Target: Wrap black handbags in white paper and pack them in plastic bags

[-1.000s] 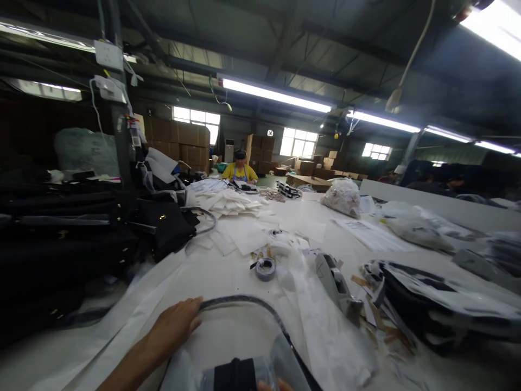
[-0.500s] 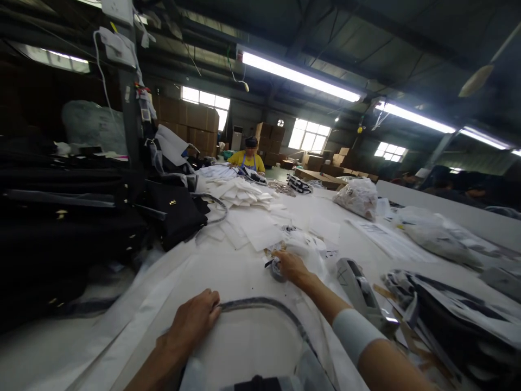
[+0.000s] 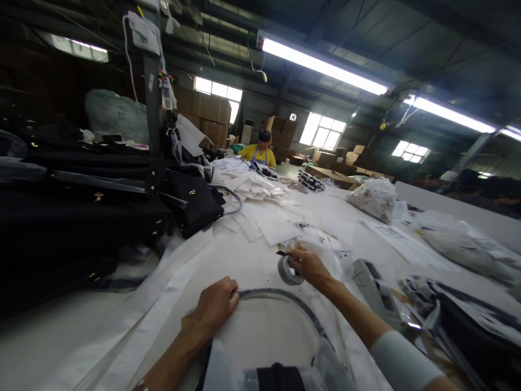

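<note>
My left hand [image 3: 217,304] is closed on one end of a dark, curved bag handle [image 3: 285,296] that looks wrapped in clear film. The handle arches over the white table toward a bag [image 3: 279,377] at the bottom edge, partly covered in clear plastic; most of that bag is out of frame. Beyond the arch, my right hand [image 3: 309,266] grips a grey roll of tape [image 3: 290,271] by its upper edge, fingers closed on it. A short dark end sticks out by the fingertips. Whether the roll touches the table, I cannot tell.
Black bags [image 3: 81,212] are piled along the left. White sheets [image 3: 252,190] lie ahead. A grey tape dispenser-like device [image 3: 376,290] and another black bag [image 3: 468,326] are at right, near stuffed plastic bags [image 3: 372,198]. A person in yellow [image 3: 260,155] sits at the far end.
My view has turned a little left, so everything sits further right. The tape roll in my right hand now shows more of its ring. My left hand stays on the handle.
</note>
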Motion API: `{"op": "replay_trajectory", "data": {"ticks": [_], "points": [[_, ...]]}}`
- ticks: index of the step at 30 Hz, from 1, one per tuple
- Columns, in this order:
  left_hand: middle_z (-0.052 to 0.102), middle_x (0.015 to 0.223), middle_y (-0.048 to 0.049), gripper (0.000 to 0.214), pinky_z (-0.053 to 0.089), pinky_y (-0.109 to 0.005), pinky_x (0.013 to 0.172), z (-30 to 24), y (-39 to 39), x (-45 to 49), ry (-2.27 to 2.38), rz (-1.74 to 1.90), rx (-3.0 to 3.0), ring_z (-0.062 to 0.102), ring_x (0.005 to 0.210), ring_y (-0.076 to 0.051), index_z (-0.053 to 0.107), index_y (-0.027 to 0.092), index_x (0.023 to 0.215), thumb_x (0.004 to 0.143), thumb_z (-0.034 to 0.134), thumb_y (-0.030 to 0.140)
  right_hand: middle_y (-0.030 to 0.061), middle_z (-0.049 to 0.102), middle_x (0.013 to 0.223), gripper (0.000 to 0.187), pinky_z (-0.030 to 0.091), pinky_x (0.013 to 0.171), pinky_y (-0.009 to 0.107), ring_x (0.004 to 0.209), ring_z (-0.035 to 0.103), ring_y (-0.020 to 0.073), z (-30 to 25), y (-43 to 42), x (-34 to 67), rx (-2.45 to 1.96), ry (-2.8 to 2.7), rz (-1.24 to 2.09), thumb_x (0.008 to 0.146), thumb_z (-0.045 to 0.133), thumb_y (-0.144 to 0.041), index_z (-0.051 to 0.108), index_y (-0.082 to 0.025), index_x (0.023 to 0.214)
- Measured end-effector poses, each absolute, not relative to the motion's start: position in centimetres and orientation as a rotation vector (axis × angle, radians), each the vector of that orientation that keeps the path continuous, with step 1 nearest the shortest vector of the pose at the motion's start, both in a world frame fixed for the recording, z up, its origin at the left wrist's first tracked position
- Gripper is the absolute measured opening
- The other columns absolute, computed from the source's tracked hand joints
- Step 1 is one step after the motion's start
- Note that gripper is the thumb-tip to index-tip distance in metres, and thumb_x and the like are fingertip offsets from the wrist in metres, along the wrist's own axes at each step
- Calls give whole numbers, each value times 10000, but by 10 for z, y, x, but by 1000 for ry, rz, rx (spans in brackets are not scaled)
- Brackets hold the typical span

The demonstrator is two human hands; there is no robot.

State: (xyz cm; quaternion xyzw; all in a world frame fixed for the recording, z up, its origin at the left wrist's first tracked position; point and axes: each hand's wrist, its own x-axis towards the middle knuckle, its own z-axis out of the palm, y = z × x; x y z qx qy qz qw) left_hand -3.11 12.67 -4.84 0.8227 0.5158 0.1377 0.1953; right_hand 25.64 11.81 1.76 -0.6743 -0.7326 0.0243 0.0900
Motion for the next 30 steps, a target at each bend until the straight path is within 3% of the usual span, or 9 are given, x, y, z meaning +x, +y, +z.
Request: {"op": "replay_trajectory", "data": {"ticks": [4, 7, 14, 17, 21, 26, 30], "points": [[690, 1029, 2, 222, 406, -266, 795, -49, 127, -32, 1422, 419, 2287, 636, 975, -173, 667, 273, 1023, 879, 507, 218, 31, 659, 1003, 305, 451, 833, 218, 909, 635, 162, 10, 82, 204, -1606, -2419, 400, 855, 586, -162, 701, -251, 1124], [682, 1020, 4, 222, 409, -264, 794, -49, 127, -32, 1393, 430, 2288, 639, 968, -170, 671, 287, 1033, 894, 508, 232, 51, 673, 979, 244, 454, 840, 245, 946, 644, 202, -9, 74, 174, -1706, -2517, 396, 820, 639, -186, 710, -222, 1051], [655, 1071, -26, 216, 419, -237, 855, -50, 127, -34, 1277, 472, 2315, 606, 1028, -157, 653, 231, 968, 924, 442, 222, 99, 626, 1199, 550, 480, 842, 283, 1025, 640, 231, -27, 93, 160, -1937, -2322, 174, 787, 708, -196, 532, -172, 1308], [680, 1080, -26, 276, 412, -239, 924, -49, 129, -34, 1226, 440, 2324, 605, 1063, -153, 659, 238, 1035, 952, 397, 259, 75, 654, 1127, 496, 488, 812, 277, 973, 653, 226, -24, 97, 161, -1903, -2397, 157, 755, 770, -261, 614, -196, 1221], [691, 1135, -31, 337, 441, -282, 899, -41, 129, -29, 1222, 364, 2356, 622, 1077, -189, 650, 263, 1129, 945, 425, 433, 97, 677, 1052, 301, 485, 844, 348, 1003, 628, 271, -21, 100, 162, -1843, -2475, 79, 786, 757, -367, 712, -185, 1022], [692, 1063, -87, 325, 453, -379, 818, -24, 122, -14, 1302, 205, 2475, 637, 1033, -287, 668, 227, 1065, 865, 495, 417, 123, 602, 1313, 307, 405, 1000, 456, 1200, 530, 317, -18, 100, 166, -1748, -2517, 15, 871, 663, -423, 716, -199, 1075], [682, 1052, -83, 313, 451, -372, 773, -24, 124, -3, 1347, 100, 2566, 640, 1019, -274, 660, 234, 994, 889, 415, 398, 68, 748, 1001, 288, 508, 827, 359, 954, 676, 266, -19, 105, 172, -1865, -2471, 195, 853, 678, -436, 745, -242, 1054]]}}
